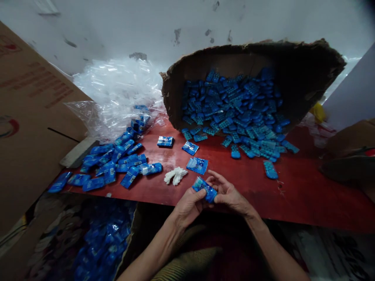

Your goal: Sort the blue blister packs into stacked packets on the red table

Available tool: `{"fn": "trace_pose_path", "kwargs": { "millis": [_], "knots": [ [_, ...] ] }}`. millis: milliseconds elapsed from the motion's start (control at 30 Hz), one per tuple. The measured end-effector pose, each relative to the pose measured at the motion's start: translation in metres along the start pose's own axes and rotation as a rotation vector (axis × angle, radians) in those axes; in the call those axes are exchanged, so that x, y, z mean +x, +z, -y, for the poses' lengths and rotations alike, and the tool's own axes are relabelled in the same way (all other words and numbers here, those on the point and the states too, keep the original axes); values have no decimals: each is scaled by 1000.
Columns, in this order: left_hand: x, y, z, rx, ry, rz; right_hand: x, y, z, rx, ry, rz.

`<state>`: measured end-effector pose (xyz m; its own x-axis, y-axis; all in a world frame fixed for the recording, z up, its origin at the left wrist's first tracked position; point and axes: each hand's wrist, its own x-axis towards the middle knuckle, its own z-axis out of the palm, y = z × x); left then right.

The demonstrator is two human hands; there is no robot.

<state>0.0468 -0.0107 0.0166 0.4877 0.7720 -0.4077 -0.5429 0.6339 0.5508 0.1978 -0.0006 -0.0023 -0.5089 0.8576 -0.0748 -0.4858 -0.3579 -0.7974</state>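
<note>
A small blue packet [205, 189] is held between both hands at the table's front edge. My left hand [191, 203] grips its left side, thumb on top. My right hand [230, 195] pinches its lower right corner, with the index finger stretched out above. Just beyond the hands lie blue printed cards [197, 165], and behind them is another card [190, 148]. A small stack of cards [165, 141] sits farther left. Crumpled white material [175, 176] rests left of the packet.
On the red table [234, 187], a torn carton [252, 52] on its side spills blue packs. Finished-looking blue packets [108, 162] and clear plastic bags [120, 93] lie left. A large cardboard box [35, 101] borders the left; an open container of blue packets [102, 242] is below.
</note>
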Motion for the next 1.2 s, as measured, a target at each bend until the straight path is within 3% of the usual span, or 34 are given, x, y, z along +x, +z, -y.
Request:
{"fn": "trace_pose_path", "kwargs": {
  "millis": [133,333,500,767,1067,1200],
  "knots": [
    [2,1,4,-15,31,3,2,0,-4,-6,-40,-15],
    [3,3,7,-4,72,-68,-4,8,-10,-226,-120,-210],
    [0,8,2,7,52,-46,-3,7,-10,-286,-124,-250],
    [0,0,3,-44,23,46,-5,5,-12,-213,-74,-199],
    [1,9,11,-87,79,-24,-6,10,-14,-376,-116,-291],
    [-1,6,10,-53,64,-42,-3,12,-15,-322,-19,-194]
  ]
}}
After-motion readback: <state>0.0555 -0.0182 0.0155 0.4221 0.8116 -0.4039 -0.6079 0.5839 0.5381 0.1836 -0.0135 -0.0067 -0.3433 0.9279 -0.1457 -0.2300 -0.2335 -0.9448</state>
